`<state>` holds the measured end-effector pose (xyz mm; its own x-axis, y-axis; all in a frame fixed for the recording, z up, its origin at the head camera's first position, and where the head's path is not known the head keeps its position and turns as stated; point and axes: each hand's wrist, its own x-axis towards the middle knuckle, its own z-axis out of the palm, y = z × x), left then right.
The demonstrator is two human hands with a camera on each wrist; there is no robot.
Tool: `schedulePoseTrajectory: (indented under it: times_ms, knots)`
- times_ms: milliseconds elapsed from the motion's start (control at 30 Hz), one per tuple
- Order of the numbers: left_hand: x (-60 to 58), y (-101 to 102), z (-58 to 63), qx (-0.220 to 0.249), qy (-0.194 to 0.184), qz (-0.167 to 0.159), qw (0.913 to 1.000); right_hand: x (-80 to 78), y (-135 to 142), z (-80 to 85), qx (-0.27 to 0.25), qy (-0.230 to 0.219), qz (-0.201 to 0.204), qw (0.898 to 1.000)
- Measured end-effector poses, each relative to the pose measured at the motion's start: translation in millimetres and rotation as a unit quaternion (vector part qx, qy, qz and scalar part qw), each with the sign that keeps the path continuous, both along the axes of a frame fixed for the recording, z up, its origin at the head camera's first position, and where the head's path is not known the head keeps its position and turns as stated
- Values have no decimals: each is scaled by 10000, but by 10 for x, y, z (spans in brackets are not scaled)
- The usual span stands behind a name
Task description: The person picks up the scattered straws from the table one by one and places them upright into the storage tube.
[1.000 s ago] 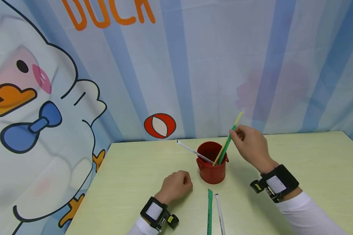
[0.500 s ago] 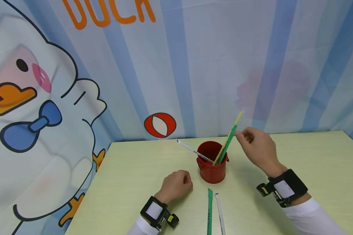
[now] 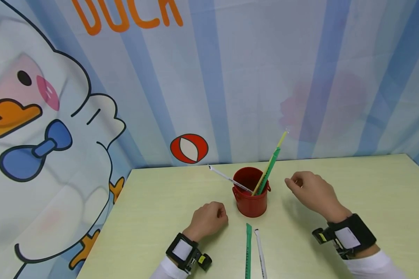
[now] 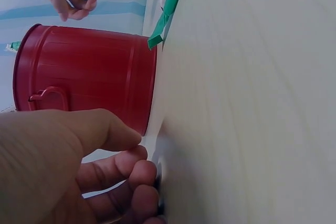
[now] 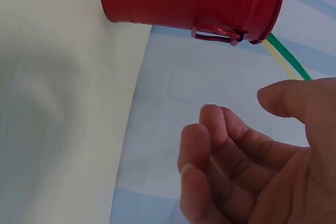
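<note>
A small red bucket [image 3: 252,206] stands upright on the table, its handle folded at the side. Leaning out of it to the right are a green paper-wrapped straw [image 3: 270,167] and a yellow straw [image 3: 282,139] in clear wrap; a white wrapped straw [image 3: 226,177] leans out to the left. My right hand [image 3: 314,194] hovers right of the bucket, fingers loosely curled, thumb apart from them, holding nothing. Left of the bucket my left hand [image 3: 207,221] rests at the table, loosely curled and without anything in its fingers; the left wrist view shows the bucket [image 4: 89,72] just beyond it.
On the table in front of the bucket lie a second green wrapped straw [image 3: 248,251] and a second white one [image 3: 260,252], side by side. The pale yellow table [image 3: 380,193] ends at a striped blue curtain [image 3: 258,77] with a printed duck and ball.
My right hand has let go of the green straw and moved right and down, away from the bucket. The straw now leans on the rim beside the yellow one. My left hand stays put.
</note>
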<state>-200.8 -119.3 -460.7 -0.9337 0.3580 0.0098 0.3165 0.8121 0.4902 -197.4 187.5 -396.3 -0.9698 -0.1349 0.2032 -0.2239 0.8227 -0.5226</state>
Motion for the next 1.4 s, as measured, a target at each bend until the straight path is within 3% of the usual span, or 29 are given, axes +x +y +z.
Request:
schedulePoseTrajectory:
  times_ms: [167,467,733,1400]
  knots:
    - [0,2,-10,25,-21,10,10000,43,-24,-107,48,-229,59,9997]
    - [-2,3,-1,21,-76,14,10000,87,-121,-284,387,-1066,182,9934]
    - [7,2,17,45,-114,4,9999,126,-161,-387,513,-1399,199,9886]
    - [22,7,45,38,-268,102,9996,156,-236,-461,663,-1585,233,9848]
